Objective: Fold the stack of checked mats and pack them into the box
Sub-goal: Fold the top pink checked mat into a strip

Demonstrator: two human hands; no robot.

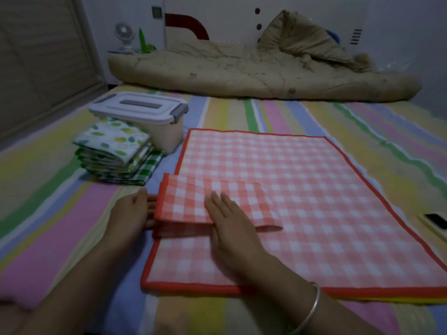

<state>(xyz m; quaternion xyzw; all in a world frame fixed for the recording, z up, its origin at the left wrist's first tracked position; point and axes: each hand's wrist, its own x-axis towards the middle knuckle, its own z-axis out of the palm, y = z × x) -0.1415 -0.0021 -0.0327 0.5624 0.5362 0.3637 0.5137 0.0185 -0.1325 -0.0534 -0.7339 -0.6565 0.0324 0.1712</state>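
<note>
Head view, placed against the spread red checked mat (302, 189): striped bed (60, 226) beneath it; lidded box (154, 117) beyond its far-left corner; folded green mats (116, 155) to its left; folded red mat (188, 201) on its left part. Hands: right hand (229, 218) flat on that fold, left hand (133, 211) straight-fingered, touching the fold's left edge.

Dim light here, everything a touch grey. The bed (60, 226) fills the view, spread with a sheet in wavy pastel stripes of pink, green, yellow and blue. Along its far edge lies a crumpled tan quilt (242, 68), bunched up higher toward the far right corner. Behind it stands a white panel (229, 18) with a dark red curve. At the far left corner, a small white fan (123, 36) sits just beside a green object (141, 41). A padded beige panel (41, 56) runs down the left side.
</note>
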